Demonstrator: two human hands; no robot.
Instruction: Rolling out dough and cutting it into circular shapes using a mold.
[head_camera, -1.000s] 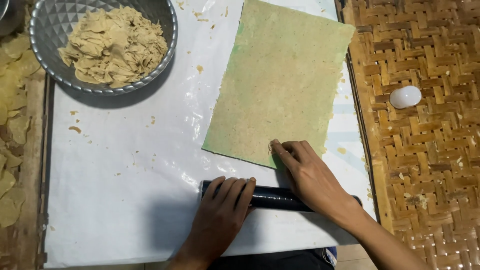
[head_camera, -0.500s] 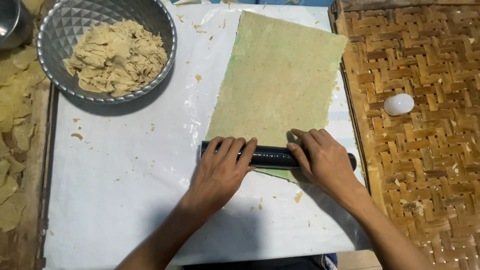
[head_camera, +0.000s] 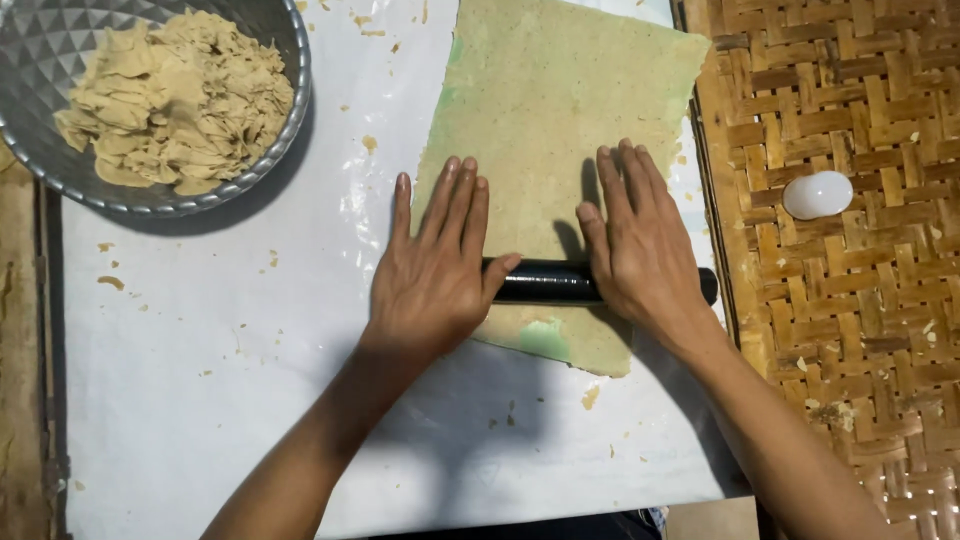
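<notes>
A metal bowl (head_camera: 150, 110) of torn dough scraps (head_camera: 175, 100) sits at top left on a white sheet (head_camera: 200, 380). To its right, the left hand (head_camera: 435, 270) lies flat, fingers stretched and slightly spread, palm pressing on a black roller (head_camera: 545, 282) without gripping it. The roller lies crosswise on the near end of a thin greenish-tan dough sheet (head_camera: 550, 100). The right hand (head_camera: 640, 240) presses flat on the roller's other end, fingers straight and close together. At far right, a small white oval object (head_camera: 817, 194) rests on a woven mat (head_camera: 860, 330).
</notes>
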